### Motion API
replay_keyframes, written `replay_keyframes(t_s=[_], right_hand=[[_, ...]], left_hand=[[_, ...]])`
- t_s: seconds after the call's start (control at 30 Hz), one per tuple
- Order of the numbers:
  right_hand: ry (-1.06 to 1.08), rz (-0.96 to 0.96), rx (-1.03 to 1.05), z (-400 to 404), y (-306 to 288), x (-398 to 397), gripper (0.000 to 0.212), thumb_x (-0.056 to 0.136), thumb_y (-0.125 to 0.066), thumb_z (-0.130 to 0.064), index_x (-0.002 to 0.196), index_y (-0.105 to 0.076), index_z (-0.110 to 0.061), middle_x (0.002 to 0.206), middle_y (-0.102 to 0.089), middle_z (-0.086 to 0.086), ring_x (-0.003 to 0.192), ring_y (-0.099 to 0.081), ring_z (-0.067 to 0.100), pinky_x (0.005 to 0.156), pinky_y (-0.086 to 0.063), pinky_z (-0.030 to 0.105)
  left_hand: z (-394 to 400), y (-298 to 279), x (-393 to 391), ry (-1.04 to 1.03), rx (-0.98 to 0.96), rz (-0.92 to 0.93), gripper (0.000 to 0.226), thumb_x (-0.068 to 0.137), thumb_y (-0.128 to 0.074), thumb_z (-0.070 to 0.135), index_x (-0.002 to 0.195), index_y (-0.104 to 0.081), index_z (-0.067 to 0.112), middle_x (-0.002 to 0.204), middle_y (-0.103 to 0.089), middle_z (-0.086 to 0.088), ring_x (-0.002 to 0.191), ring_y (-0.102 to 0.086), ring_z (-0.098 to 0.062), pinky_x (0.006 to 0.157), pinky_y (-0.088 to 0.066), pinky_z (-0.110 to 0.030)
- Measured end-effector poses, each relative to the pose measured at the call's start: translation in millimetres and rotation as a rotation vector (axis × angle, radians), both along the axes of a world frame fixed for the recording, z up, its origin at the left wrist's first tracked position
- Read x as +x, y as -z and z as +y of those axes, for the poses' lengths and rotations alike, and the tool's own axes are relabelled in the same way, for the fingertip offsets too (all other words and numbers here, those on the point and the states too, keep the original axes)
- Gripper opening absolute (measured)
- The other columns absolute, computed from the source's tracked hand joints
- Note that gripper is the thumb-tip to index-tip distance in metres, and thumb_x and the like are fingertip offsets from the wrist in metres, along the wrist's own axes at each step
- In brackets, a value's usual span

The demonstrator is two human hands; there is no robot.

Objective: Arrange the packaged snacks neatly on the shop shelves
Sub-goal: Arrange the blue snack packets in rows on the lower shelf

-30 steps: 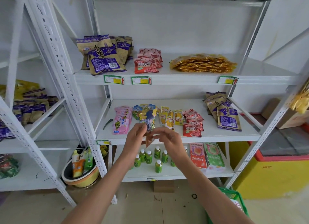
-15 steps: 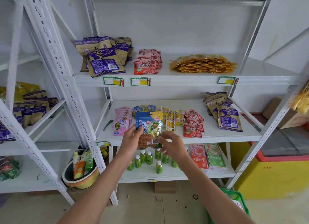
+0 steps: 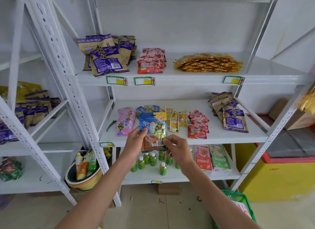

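A blue snack packet [image 3: 152, 130] is held upright in front of the middle shelf [image 3: 221, 136], over its front edge. It is pinched at its left side by the left hand [image 3: 136, 140] and at its lower right corner by the right hand [image 3: 177, 147]. Behind it, pink packets [image 3: 125, 122], yellow packets [image 3: 175, 120] and red packets [image 3: 197, 126] are laid in rows on the shelf.

Upper shelf [image 3: 187, 79], left to right: large packets [image 3: 104, 58], small packets [image 3: 150, 61], wrapped strips [image 3: 208, 62]. Before the middle shelf [image 3: 221, 137], both hands (left hand [image 3: 136, 140], right hand [image 3: 177, 147]) hold a pouch [image 3: 153, 131] upright; bottles [image 3: 153, 160] stand below.
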State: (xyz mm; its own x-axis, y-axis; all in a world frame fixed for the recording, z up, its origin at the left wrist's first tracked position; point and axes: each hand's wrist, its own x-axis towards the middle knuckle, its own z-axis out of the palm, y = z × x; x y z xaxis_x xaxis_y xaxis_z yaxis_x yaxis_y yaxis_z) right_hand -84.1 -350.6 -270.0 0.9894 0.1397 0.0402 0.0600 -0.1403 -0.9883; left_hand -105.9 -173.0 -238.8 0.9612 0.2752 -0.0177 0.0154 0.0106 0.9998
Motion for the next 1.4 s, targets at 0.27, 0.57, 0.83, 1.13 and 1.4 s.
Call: replay_keyframes(t_s=[0.27, 0.57, 0.83, 1.13, 1.4], right_hand=[[-0.006, 0.013, 0.024, 2.2, 3.2, -5.1, 0.017, 0.102, -0.067, -0.021, 0.091, -0.072, -0.009, 0.068, -0.063, 0.003, 0.053, -0.057, 0.016, 0.051, -0.043, 0.029], [0.006, 0.003, 0.005, 8.9, 5.8, -6.0, 0.017, 0.102, -0.066, -0.021, 0.09, -0.073, -0.011, 0.068, -0.066, 0.005, 0.054, -0.058, 0.017, 0.052, -0.044, 0.029], [0.14, -0.22, -0.255, 30.6, 25.6, -10.5, 0.008, 0.101, -0.068, -0.033, 0.093, -0.07, -0.03, 0.082, -0.072, -0.011, 0.057, -0.058, 0.007, 0.056, -0.051, 0.038], [0.012, -0.168, -0.277, 55.5, 53.6, -16.9, 0.013, 0.106, -0.057, -0.022, 0.116, -0.062, -0.029, 0.099, -0.071, -0.011, 0.084, -0.069, 0.009, 0.072, -0.058, 0.037], [0.09, 0.078, -0.335, 45.7, 92.8, 27.9, 0.041, 0.106, -0.059, -0.03, 0.066, -0.053, -0.02, 0.05, -0.048, -0.012, 0.046, -0.039, 0.007, 0.051, -0.033, 0.027]], left_hand=[[2.9, 6.4, -1.0, -0.016, -0.017, -0.006, 0.02, 0.109, -0.053, 0.028, 0.114, -0.073, 0.025, 0.106, -0.079, -0.001, 0.104, -0.074, -0.022, 0.085, -0.058, -0.034], [10.4, 7.4, -2.1, -0.011, 0.021, -0.028, 0.016, 0.108, -0.055, 0.028, 0.109, -0.071, 0.023, 0.1, -0.077, 0.001, 0.096, -0.073, -0.014, 0.079, -0.058, -0.027], [19.4, 26.1, -9.9, -0.056, 0.08, -0.015, 0.022, 0.1, -0.065, 0.045, 0.11, -0.062, 0.026, 0.112, -0.068, 0.002, 0.106, -0.066, -0.014, 0.093, -0.055, -0.037], [46.6, 67.4, 7.7, 0.077, 0.12, 0.061, 0.037, 0.109, -0.052, 0.033, 0.096, -0.054, -0.002, 0.078, -0.05, -0.007, 0.074, -0.044, -0.015, 0.072, -0.032, -0.034], [58.6, 118.5, 43.7, 0.135, 0.018, 0.153, 0.038, 0.107, -0.057, 0.037, 0.102, -0.06, -0.001, 0.082, -0.059, -0.016, 0.079, -0.053, -0.018, 0.075, -0.036, -0.035]])
